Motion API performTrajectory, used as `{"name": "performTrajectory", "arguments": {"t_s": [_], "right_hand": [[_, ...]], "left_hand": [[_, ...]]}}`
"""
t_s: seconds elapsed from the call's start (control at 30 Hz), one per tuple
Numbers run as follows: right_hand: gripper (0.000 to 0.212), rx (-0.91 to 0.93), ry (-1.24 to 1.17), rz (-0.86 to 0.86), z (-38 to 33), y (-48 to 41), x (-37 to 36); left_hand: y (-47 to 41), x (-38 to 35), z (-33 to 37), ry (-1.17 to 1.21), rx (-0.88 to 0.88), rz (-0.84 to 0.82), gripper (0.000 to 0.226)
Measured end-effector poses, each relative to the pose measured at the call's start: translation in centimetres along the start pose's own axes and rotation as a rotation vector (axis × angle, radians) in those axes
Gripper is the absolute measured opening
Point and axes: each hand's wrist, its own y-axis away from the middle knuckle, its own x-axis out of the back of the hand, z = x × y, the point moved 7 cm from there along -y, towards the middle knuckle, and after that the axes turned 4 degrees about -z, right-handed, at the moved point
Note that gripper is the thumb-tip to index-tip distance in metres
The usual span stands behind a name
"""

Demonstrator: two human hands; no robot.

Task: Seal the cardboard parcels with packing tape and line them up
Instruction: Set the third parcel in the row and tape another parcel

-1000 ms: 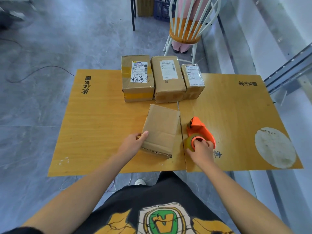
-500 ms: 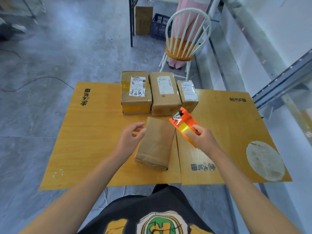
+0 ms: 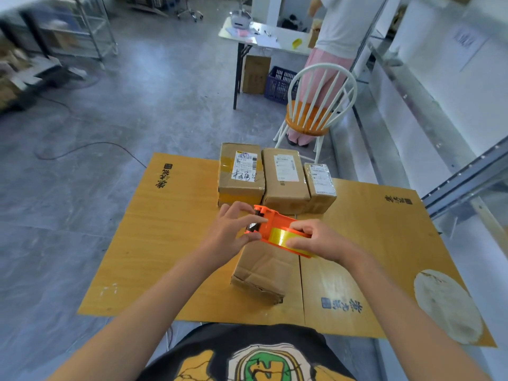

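Observation:
An orange tape dispenser (image 3: 277, 229) with a yellowish tape roll hovers above the far end of a plain cardboard parcel (image 3: 266, 270) lying near the table's front. My right hand (image 3: 316, 240) grips the dispenser at the roll. My left hand (image 3: 233, 229) pinches the dispenser's front end by the blade with thumb and fingers. Three labelled parcels stand side by side at the table's far edge: a large one (image 3: 240, 174), a middle one (image 3: 284, 178) and a small one (image 3: 320, 185).
The yellow wooden table (image 3: 170, 243) has a worn white patch (image 3: 448, 303) at the right front. Behind it stands a white chair with an orange seat (image 3: 316, 111). A person in pink trousers (image 3: 327, 64) stands at a folding table (image 3: 261, 37) farther back.
My right hand lifted the dispenser off the table and brought it over the plain parcel. My left hand left the parcel's side and took the dispenser's front end. The camera tilted up.

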Motion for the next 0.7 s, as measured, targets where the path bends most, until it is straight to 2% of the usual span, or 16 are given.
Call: {"name": "performTrajectory", "arguments": {"t_s": [0.17, 0.3, 0.4, 0.53, 0.6, 0.7], "right_hand": [[0.033, 0.009, 0.093, -0.125, -1.4, -1.0, -0.9], [0.031, 0.015, 0.133, -0.186, -1.7, -1.8, -1.3], [0.035, 0.008, 0.132, -0.193, -1.3, -2.1, -1.1], [0.059, -0.055, 0.213, -0.097, -0.1, -3.1, -1.0], [0.059, -0.073, 0.24, -0.047, 0.3, -3.5, -1.2], [0.053, -0.096, 0.205, -0.082, 1.1, -3.6, -1.8]], "left_hand": [[0.5, -0.2, -0.6, 0.002, 0.085, -0.113, 0.051], [0.5, 0.5, -1.5, 0.021, 0.134, -0.131, 0.022], [0.5, 1.0, -2.0, 0.034, 0.163, -0.12, 0.016], [0.3, 0.9, -2.3, 0.036, 0.245, -0.151, 0.026], [0.4, 0.3, -2.4, 0.068, 0.266, -0.204, 0.03], [0.7, 0.0, -2.9, 0.151, 0.298, -0.281, 0.025]]}}
